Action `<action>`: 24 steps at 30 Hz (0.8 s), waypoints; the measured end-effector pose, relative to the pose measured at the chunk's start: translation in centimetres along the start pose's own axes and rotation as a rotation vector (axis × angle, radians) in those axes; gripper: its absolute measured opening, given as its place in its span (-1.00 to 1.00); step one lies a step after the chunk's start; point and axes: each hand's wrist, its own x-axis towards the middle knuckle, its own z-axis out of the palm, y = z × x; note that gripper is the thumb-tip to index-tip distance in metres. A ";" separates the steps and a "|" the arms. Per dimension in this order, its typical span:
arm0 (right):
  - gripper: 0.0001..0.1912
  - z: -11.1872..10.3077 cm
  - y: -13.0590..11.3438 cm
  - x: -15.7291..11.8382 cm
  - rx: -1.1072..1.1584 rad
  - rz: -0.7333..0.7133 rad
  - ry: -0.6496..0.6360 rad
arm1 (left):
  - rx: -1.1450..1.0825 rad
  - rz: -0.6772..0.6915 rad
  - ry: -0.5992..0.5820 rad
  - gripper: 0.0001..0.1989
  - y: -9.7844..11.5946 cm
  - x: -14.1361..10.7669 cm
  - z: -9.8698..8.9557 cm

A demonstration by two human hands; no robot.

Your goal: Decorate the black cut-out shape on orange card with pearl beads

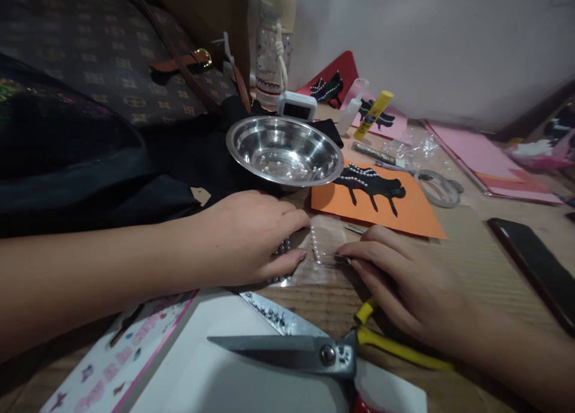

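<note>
Head | left hand [245,236] flat on bead sheet [321,251] | right fingers [359,251] pinching (palm down)

A steel bowl [284,149] sits behind an orange card [413,212] bearing a black cut-out; open scissors [309,350] (yellow handles) lie nearest, a glue stick [372,115] stands farther back, a dark phone [536,266] lies right
</note>
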 end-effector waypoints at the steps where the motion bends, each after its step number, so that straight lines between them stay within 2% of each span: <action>1: -0.83 -0.1 0.0 0.0 -0.001 -0.004 0.004 | 0.000 -0.001 0.000 -0.69 0.0 0.0 0.0; 7: -0.79 -0.1 -0.2 0.2 0.030 -0.064 -0.016 | 0.007 0.004 0.010 -0.70 0.0 -0.1 0.1; 10: -0.79 0.0 -0.1 0.2 0.000 -0.052 -0.030 | 0.032 0.039 0.078 -0.70 0.0 -0.1 0.0; 12: -0.79 0.1 0.0 0.2 -0.025 -0.042 -0.033 | 0.063 0.108 0.145 -0.79 0.1 -0.1 -0.1; 14: -0.80 0.1 0.1 0.1 -0.032 -0.041 -0.030 | 0.055 0.233 0.187 -0.85 0.1 -0.3 -0.2; 16: -0.80 0.2 0.1 0.1 -0.034 -0.047 -0.018 | 0.002 0.368 0.160 -0.84 0.1 -0.6 -0.2; 18: -0.81 0.2 0.1 0.1 -0.031 -0.042 -0.017 | -0.031 0.436 0.109 -0.85 0.0 -0.8 -0.3; 24: -0.81 0.4 0.2 0.1 -0.025 -0.024 -0.019 | -0.054 0.409 0.024 -0.85 0.0 -0.8 -0.2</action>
